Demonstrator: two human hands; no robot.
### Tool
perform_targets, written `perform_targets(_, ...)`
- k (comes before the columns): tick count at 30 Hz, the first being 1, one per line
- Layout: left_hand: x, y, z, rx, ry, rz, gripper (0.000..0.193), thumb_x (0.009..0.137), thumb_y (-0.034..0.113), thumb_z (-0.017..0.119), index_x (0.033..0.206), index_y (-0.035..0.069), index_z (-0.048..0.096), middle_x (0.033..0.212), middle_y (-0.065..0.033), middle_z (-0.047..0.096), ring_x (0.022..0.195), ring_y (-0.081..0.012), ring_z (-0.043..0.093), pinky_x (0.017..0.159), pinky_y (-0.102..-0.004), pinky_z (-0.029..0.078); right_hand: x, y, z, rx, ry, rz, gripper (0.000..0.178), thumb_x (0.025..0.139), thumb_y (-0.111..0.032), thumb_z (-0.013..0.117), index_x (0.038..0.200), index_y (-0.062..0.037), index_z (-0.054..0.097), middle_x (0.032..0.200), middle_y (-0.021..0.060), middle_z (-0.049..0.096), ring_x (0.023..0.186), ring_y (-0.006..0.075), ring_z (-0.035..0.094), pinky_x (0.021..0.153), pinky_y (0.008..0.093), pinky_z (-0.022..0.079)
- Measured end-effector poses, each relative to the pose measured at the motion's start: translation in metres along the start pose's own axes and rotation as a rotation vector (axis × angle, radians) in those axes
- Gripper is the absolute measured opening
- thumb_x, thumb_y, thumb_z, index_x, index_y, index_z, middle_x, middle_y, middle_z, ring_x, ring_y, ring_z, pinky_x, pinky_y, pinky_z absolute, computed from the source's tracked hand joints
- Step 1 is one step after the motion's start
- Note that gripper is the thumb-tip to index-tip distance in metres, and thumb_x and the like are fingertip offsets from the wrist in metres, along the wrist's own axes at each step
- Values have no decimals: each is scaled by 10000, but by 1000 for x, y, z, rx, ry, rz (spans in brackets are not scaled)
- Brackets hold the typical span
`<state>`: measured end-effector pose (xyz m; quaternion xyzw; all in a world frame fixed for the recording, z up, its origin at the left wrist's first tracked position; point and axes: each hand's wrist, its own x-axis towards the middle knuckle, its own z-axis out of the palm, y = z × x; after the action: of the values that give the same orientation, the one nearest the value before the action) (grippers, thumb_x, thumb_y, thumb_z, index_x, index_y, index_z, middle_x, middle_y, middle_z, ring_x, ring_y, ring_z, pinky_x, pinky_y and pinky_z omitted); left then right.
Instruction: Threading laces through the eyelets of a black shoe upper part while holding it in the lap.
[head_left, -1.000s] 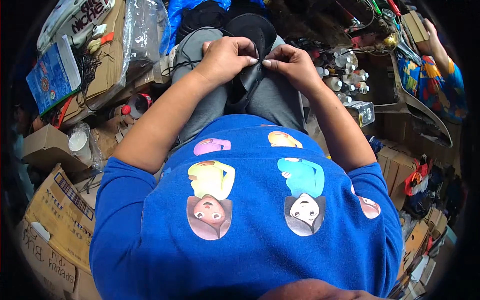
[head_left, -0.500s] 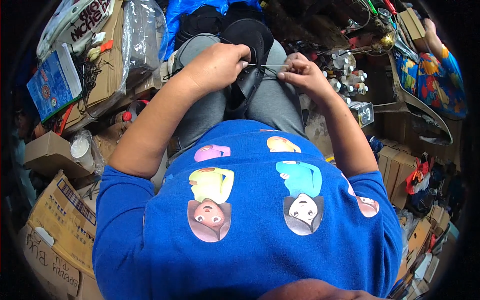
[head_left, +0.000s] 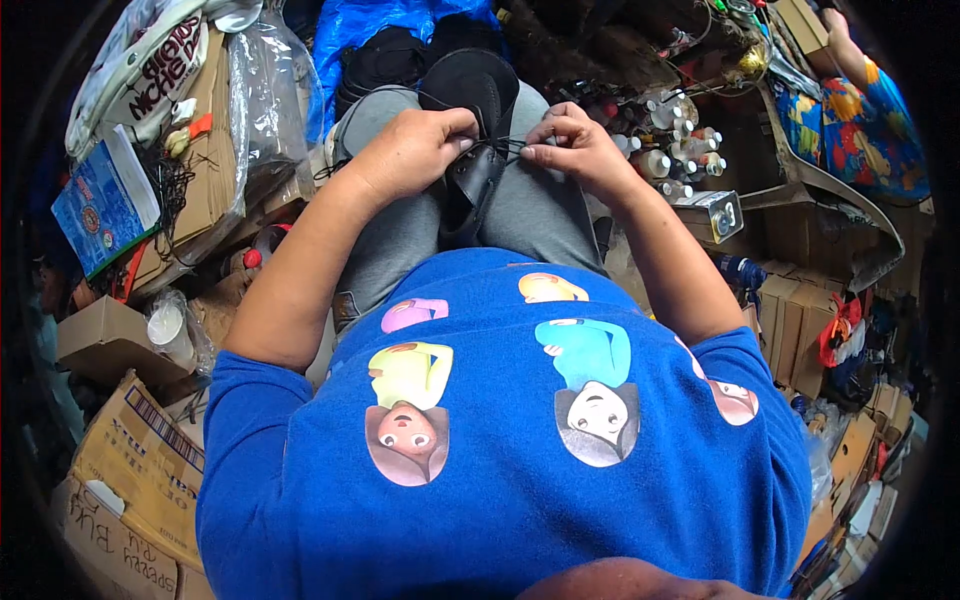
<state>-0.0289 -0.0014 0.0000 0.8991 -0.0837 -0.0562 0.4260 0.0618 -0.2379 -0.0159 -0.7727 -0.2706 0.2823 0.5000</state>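
A black leather shoe [head_left: 472,188] is wedged between my knees, over grey trousers [head_left: 388,235]. Black thread [head_left: 507,145] stretches from the shoe to the right. My left hand [head_left: 412,152] is closed at the shoe's left edge, its thumb and fingertips pinched together; what they hold is too small to make out. On the other side, my right hand [head_left: 580,152] pinches the dark thread just off the shoe.
Black soft pieces [head_left: 385,65] lie on blue plastic [head_left: 345,30] beyond my knees. Small clear bottles [head_left: 685,150] crowd the right side, near a square tin [head_left: 712,215]. Cardboard boxes [head_left: 115,335] and a blue book [head_left: 108,205] are at left. Another person's arm [head_left: 850,55] shows far right.
A thin pale needle between my hands no longer shows. Dark thread now runs to my right hand, which is pinched closer to the shoe. The whole view has shifted slightly.
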Motion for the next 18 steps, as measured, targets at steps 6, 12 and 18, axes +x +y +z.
perform_targets(6,-1,3,-5,45,-16,-1,141,876,84,553,1000,23,582,844,-165,640,789,-297,631,712,-358,477,-8,-10,-49,224,-142,-62,158,804,-201,682,820,-52,634,942,-1,527,931,103,518,835,243,403)
perform_targets(12,4,9,-5,168,-24,117,118,879,94,538,976,32,560,864,-192,631,831,-372,611,710,-404,475,23,5,-65,-567,345,-120,250,787,-291,688,869,-57,657,1032,65,597,944,225,595,786,364,476)
perform_targets(18,-4,8,-7,243,22,145,83,863,116,525,928,65,531,799,-181,616,809,-392,597,676,-478,465,7,-66,-5,-1071,-108,-491,61,822,-172,588,847,-116,591,808,55,624,864,239,609,869,362,375)
